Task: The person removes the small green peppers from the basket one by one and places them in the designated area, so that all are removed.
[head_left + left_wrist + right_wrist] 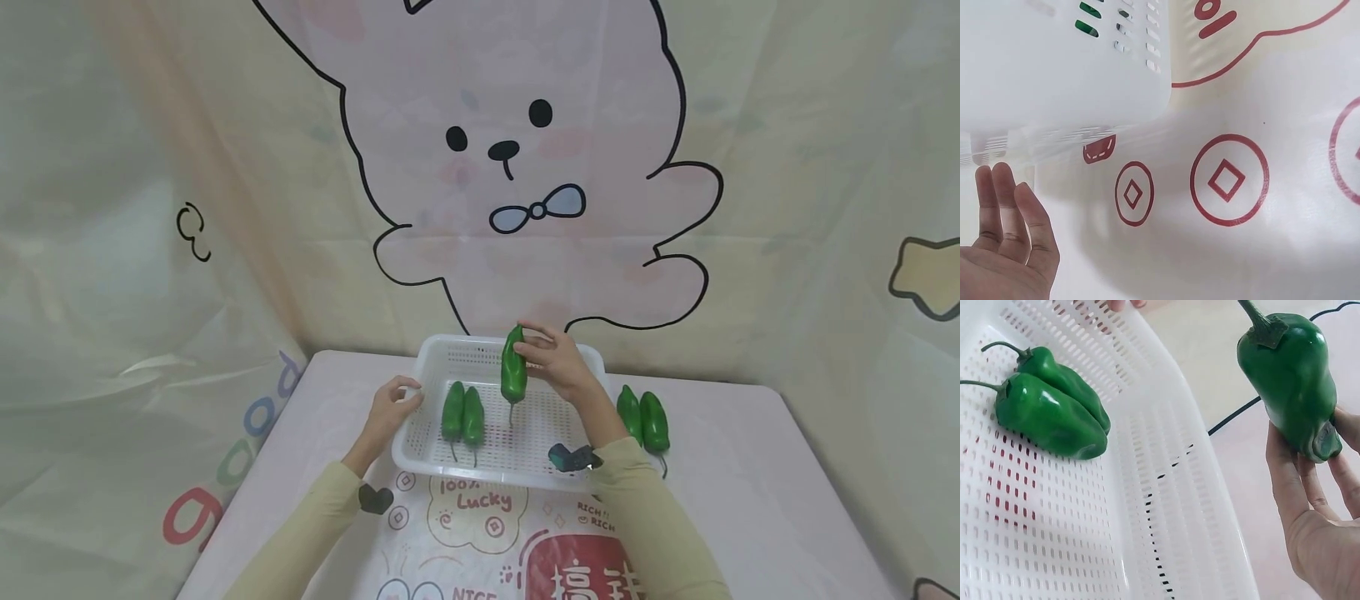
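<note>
My right hand (553, 360) grips a green pepper (513, 367) by its blunt end and holds it up over the white perforated basket (525, 442). In the right wrist view, that pepper (1291, 381) has its stem away from the palm. At the basket's left side, my left hand (392, 410) pinches the rim between thumb and forefinger. The left wrist view shows its other fingers (1007, 206) extended beneath the rim, while thumb and forefinger are hidden there. Inside the basket, two green peppers (453, 410) lie side by side toward the left.
Two more green peppers (655, 423) lie on the table right of the basket, partly behind my right forearm. A printed cover (480, 521) is on the table in front. Behind stands a cartoon-printed curtain (615, 275). A black cable (1235, 415) runs beyond the basket.
</note>
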`<state>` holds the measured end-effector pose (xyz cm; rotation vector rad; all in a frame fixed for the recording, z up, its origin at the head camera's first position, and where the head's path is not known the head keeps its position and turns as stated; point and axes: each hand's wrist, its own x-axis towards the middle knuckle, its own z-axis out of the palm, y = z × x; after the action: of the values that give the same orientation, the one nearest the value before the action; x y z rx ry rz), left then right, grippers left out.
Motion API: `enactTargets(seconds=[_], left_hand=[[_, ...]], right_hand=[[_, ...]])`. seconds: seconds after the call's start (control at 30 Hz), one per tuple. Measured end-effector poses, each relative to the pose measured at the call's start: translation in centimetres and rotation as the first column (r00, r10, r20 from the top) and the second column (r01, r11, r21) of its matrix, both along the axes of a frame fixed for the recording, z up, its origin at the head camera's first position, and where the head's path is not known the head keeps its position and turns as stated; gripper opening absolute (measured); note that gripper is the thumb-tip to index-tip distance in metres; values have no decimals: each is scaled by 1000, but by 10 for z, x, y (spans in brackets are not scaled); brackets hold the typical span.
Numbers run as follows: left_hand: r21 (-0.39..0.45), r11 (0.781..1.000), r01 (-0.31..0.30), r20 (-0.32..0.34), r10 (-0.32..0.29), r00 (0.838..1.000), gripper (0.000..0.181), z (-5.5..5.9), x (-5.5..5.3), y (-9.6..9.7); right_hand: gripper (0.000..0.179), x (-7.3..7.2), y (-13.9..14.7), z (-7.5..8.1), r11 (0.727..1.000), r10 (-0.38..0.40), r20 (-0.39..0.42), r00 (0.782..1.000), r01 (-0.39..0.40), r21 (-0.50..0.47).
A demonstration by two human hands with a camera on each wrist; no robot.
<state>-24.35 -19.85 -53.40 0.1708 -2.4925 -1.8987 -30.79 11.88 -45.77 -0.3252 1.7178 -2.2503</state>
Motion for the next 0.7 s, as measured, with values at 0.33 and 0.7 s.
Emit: enactTargets(seconds=[0.33,0.7], left_hand=[[-2,1000,17,-17,-17,1000,18,-1,-2,-1],[-12,1000,9,-31,-10,999,16,-2,0,-4]], right_hand=[[59,8,21,3,993,14,-100,995,-2,121],[59,14,38,3,985,-4,-122,993,24,169]])
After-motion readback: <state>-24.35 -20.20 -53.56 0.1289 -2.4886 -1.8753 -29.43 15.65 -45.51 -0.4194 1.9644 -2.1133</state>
